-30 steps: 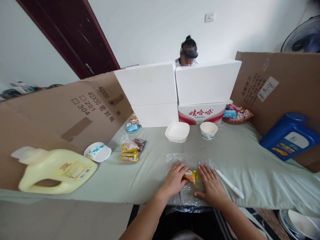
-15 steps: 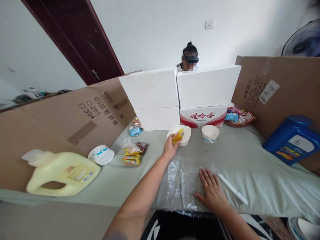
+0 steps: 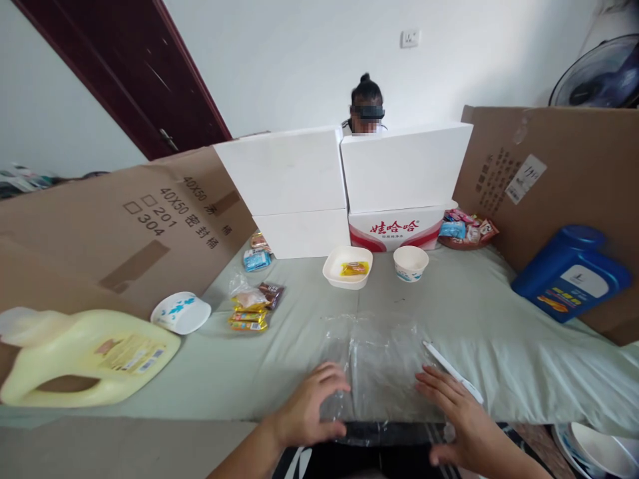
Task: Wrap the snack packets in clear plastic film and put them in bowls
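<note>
My left hand [image 3: 319, 406] is open over the left edge of a clear plastic sheet [image 3: 382, 366], holding nothing. On the sheet's right side my right hand [image 3: 456, 412] is open too, fingers apart, beside a slim white tool [image 3: 452, 372] whose kind I cannot make out. Beyond the sheet, a yellow-wrapped snack packet [image 3: 355, 268] lies in a white square bowl [image 3: 333, 271]. A round paper bowl [image 3: 411, 265] with a blue pattern stands to its right.
Several snack packets [image 3: 249, 313] lie left of centre, near a tipped paper bowl [image 3: 180, 313] and a yellow jug [image 3: 94, 356]. White boxes [image 3: 404, 173] form a wall, a person [image 3: 367, 110] behind. A blue bottle [image 3: 572, 273] leans right, near a candy-filled basket [image 3: 466, 243].
My left hand has let go of the yellow packet, now in the square bowl, and drawn back to the plastic sheet. My right hand has lifted and moved nearer to me.
</note>
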{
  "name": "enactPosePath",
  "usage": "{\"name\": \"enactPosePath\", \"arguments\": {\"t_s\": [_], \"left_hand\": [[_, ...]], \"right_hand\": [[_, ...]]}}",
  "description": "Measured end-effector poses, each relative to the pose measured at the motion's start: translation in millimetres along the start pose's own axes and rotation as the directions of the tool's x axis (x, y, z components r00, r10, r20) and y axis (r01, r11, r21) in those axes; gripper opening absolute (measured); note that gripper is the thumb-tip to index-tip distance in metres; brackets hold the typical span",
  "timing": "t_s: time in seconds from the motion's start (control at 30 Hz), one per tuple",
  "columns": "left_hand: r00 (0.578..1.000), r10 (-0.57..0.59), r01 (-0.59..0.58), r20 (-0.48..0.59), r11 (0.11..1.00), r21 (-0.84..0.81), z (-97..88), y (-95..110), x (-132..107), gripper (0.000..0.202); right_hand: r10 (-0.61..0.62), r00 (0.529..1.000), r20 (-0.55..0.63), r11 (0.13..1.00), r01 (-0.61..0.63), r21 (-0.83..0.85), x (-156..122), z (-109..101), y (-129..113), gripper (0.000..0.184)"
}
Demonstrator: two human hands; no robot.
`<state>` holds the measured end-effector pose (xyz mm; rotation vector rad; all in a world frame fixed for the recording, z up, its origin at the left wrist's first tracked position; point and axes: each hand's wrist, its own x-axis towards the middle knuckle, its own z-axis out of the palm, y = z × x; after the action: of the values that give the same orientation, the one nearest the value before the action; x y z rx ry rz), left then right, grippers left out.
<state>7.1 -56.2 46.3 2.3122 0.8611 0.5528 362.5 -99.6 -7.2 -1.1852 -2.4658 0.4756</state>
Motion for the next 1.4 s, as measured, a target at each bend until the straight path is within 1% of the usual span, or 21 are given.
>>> {"name": "enactPosePath", "arguments": {"t_s": [0.07,0.1,0.17,0.23,0.37,0.43,0.5,0.6,0.67,0.7,0.77,0.9,0.97,1.03,1.1,1.17,1.2,1.27,1.3,1.33,1.4], "left_hand": [[0.993,-0.038,0.032,0.109,0.998,0.057,1.5,-3,-24,0.069],[0.988,-0.063,0.051,0.138,0.994,0.092,2.0,-6,-33,0.070],[0.984,-0.109,0.090,0.144,0.986,0.137,2.6,-9,-44,0.047],[0.987,-0.133,0.123,0.092,0.986,0.115,1.7,-10,-47,0.019],[0.968,-0.240,0.232,-0.075,0.968,-0.093,-3.0,-11,-37,0.015],[0.924,-0.351,0.319,-0.150,0.926,-0.200,-3.7,-18,-28,0.014],[0.861,-0.458,0.401,-0.220,0.879,-0.258,-1.4,-28,-16,0.012],[0.749,-0.584,0.534,-0.313,0.812,-0.236,6.5,-44,0,0.005],[0.689,-0.624,0.619,-0.369,0.771,-0.150,13.0,-51,9,0.008],[0.668,-0.629,0.655,-0.398,0.751,-0.088,16.3,-54,11,0.011],[0.642,-0.620,0.713,-0.451,0.700,0.052,22.6,-56,15,0.019],[0.626,-0.586,0.753,-0.515,0.625,0.204,33.3,-61,14,0.029],[0.619,-0.558,0.754,-0.553,0.620,0.218,36.4,-63,12,0.031],[0.613,-0.472,0.737,-0.634,0.631,0.243,38.2,-62,11,0.031],[0.628,-0.291,0.669,-0.722,0.676,0.309,40.6,-54,14,0.027],[0.699,-0.099,0.522,-0.708,0.748,0.410,45.4,-40,20,0.020],[0.766,-0.034,0.415,-0.642,0.789,0.453,48.9,-33,24,0.018],[0.903,0.038,0.192,-0.429,0.856,0.480,57.3,-19,35,0.019],[0.947,0.051,0.110,-0.316,0.874,0.473,61.5,-15,40,0.018],[0.974,0.047,0.064,-0.224,0.883,0.466,65.1,-13,45,0.020],[0.994,-0.011,0.061,-0.108,0.879,0.473,69.7,-14,51,0.039]], "right_hand": [[-0.007,0.998,0.060,1.000,0.007,-0.005,-14,-1,2,0.084],[0.006,0.997,0.071,1.000,-0.005,-0.016,-18,1,2,0.073],[0.039,0.997,0.064,0.999,-0.037,-0.031,-21,3,0,0.045],[0.052,0.998,0.029,0.999,-0.052,-0.008,-16,3,-4,0.030],[0.094,0.993,-0.068,0.978,-0.080,0.194,5,-5,-17,0.023],[0.181,0.980,-0.081,0.925,-0.141,0.354,17,-6,-20,0.023],[0.301,0.951,-0.078,0.836,-0.224,0.501,31,0,-19,0.023],[0.499,0.865,-0.053,0.677,-0.352,0.646,51,20,-12,0.027],[0.611,0.790,-0.046,0.608,-0.431,0.666,62,32,-6,0.029],[0.646,0.761,-0.055,0.603,-0.465,0.648,66,37,-5,0.029],[0.670,0.734,-0.112,0.655,-0.514,0.554,71,42,-3,0.031],[0.623,0.742,-0.247,0.781,-0.579,0.233,75,45,-7,0.044],[0.621,0.740,-0.259,0.779,-0.619,0.102,76,45,-11,0.046],[0.639,0.732,-0.238,0.753,-0.658,0.000,78,45,-14,0.046],[0.666,0.714,-0.215,0.718,-0.692,-0.073,81,45,-18,0.044],[0.688,0.698,-0.199,0.692,-0.713,-0.113,84,44,-22,0.044],[0.694,0.693,-0.193,0.684,-0.719,-0.122,86,44,-24,0.043],[0.698,0.693,-0.182,0.681,-0.721,-0.131,88,43,-26,0.043],[0.696,0.696,-0.177,0.684,-0.717,-0.131,88,42,-26,0.043],[0.690,0.703,-0.172,0.692,-0.710,-0.128,88,41,-24,0.043],[0.675,0.718,-0.172,0.709,-0.695,-0.121,84,38,-19,0.044]]}}
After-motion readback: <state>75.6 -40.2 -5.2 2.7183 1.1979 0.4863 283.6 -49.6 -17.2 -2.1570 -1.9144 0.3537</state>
